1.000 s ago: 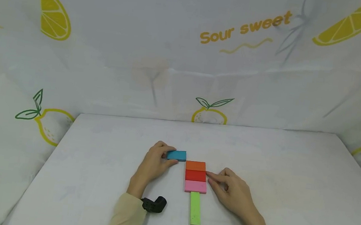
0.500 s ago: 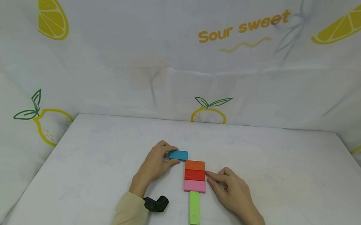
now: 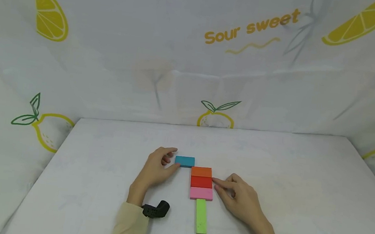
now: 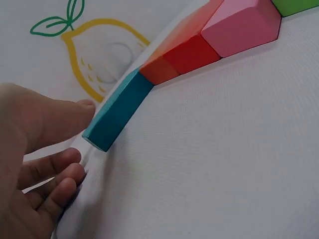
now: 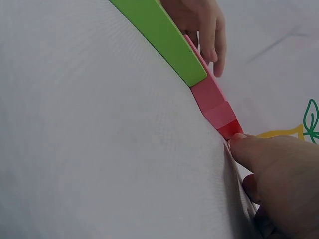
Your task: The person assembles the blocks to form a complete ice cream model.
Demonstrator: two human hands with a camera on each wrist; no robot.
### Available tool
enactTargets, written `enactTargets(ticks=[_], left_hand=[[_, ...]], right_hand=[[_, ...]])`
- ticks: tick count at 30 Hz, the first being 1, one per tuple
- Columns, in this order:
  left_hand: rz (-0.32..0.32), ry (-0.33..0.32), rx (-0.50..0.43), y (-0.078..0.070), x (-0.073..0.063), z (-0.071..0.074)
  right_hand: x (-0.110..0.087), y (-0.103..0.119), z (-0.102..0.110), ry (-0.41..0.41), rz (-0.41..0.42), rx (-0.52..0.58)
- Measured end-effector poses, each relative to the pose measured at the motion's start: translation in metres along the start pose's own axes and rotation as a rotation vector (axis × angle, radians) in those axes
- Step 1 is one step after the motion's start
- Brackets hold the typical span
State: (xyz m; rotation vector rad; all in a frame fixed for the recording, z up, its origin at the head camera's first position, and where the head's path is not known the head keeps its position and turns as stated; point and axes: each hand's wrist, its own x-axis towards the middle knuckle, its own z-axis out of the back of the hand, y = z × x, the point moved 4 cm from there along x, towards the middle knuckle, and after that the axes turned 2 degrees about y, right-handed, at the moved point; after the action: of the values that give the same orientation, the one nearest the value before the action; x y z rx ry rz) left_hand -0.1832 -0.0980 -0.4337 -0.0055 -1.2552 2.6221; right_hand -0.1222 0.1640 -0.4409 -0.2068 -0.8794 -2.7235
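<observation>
A blue block [image 3: 184, 161] lies flat at the far end of a row of coloured blocks, its right end by the left corner of the orange block [image 3: 201, 171]. My left hand [image 3: 153, 170] is beside it, thumb near its left end and index finger lifted away. Toward me follow a red block [image 3: 201, 182] and a pink block [image 3: 201, 193], side by side in contact. A longer green block [image 3: 201, 217] extends lengthwise from the pink one. With its index fingertip, my right hand [image 3: 241, 200] touches the red block's right edge; its other fingers are bent and hold nothing.
The blocks lie on a white-covered table [image 3: 288, 175]. Behind it hangs a white cloth [image 3: 129, 48] printed with lemons and lettering. Each wrist wears a black camera mount, the left mount [image 3: 156, 209] being nearer the row.
The blue block has slid slightly right toward the row. My left hand has let go of it and drawn back left, its fingers spread. My right hand has kept its place.
</observation>
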Motion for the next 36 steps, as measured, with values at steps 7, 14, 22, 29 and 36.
enactTargets(ticks=[7,14,22,29,36], left_hand=[[-0.045,-0.167,-0.094,0.005,-0.003,-0.004],[-0.028,-0.261,-0.103,0.004,-0.007,-0.009],[0.016,-0.256,-0.092,0.003,-0.008,-0.011],[0.003,-0.238,-0.084,0.002,-0.006,-0.014],[-0.01,-0.224,-0.068,-0.003,-0.005,-0.017]], right_hand=[[0.0,0.001,-0.001,0.0,0.009,0.006],[0.001,0.003,-0.002,0.01,0.004,0.006],[0.002,0.003,-0.003,0.003,0.008,-0.006],[0.001,0.002,-0.002,0.003,-0.013,-0.002],[0.001,0.001,0.0,0.006,-0.022,-0.008]])
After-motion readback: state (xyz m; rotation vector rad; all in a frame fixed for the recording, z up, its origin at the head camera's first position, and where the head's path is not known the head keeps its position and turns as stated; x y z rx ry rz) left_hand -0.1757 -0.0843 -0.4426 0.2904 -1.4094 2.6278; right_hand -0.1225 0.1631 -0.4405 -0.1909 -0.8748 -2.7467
